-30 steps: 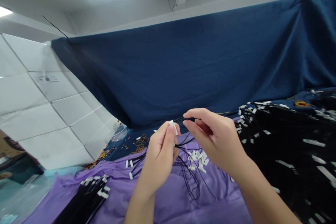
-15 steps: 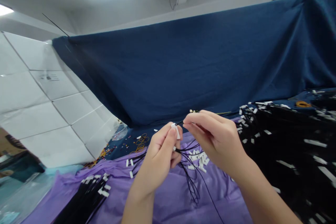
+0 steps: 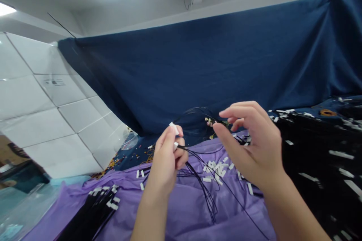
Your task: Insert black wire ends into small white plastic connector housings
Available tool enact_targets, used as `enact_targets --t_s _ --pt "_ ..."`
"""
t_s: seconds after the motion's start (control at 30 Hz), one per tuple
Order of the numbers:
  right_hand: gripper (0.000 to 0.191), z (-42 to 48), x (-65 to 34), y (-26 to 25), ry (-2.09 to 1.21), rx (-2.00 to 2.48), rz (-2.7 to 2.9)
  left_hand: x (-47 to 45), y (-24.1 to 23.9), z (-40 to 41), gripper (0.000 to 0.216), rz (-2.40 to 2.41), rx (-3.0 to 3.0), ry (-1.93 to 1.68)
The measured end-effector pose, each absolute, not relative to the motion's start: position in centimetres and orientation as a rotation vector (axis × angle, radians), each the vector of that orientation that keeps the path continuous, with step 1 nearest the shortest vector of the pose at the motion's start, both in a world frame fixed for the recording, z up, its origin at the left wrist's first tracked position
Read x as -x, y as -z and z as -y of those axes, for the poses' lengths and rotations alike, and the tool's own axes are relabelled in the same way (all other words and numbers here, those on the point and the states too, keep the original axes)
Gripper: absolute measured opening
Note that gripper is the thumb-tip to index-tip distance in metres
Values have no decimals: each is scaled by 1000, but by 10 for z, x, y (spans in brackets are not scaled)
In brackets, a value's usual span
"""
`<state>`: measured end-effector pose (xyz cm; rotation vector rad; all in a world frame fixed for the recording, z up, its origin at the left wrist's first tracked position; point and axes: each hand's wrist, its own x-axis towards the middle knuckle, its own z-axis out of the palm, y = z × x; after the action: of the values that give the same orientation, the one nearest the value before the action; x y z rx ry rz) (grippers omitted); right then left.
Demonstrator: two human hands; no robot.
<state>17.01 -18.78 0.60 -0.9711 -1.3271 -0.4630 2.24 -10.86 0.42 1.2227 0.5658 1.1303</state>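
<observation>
My left hand (image 3: 167,155) is closed, pinching a small white tag (image 3: 174,128) between thumb and forefinger. A second white piece shows lower in that hand, and black cords (image 3: 203,190) trail out of it to the right and down over the purple cloth. My right hand (image 3: 250,135) stands apart to the right, thumb and fingers spread. A thin looped black cord (image 3: 198,109) arcs, blurred, from the white tag toward the right hand's fingers. Loose white tags (image 3: 216,169) lie in a pile on the cloth between the hands.
Purple cloth (image 3: 195,211) covers the work surface. A bundle of tagged black cords (image 3: 85,214) lies at the left, and a large heap of black cords (image 3: 316,158) fills the right. White boxes (image 3: 36,120) stand at left; a blue curtain (image 3: 198,64) hangs behind.
My right hand has moved right and up, and its fingers have opened from a pinch. The left hand has shifted left, still pinching the tag, and the looped cord now shows between the hands.
</observation>
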Motion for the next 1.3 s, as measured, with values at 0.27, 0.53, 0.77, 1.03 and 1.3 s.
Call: enact_targets --t_s 0.27,0.53,0.77,1.03,1.3 --pt "16 192 -182 -6 -193 1170 1762 -17 -11 97 25 -603 -864 -1089" --pt "9 172 -169 2 -518 1048 1793 -15 -9 85 30 -452 -572 -911" --pt "14 172 -158 2 -575 936 1770 -16 -6 81 34 -311 -473 -865" --pt "3 173 -163 5 -900 698 1717 -13 -6 80 37 -232 -430 -763" --pt "26 174 -181 8 -1085 471 1640 -8 -5 78 35 -211 -390 -702"
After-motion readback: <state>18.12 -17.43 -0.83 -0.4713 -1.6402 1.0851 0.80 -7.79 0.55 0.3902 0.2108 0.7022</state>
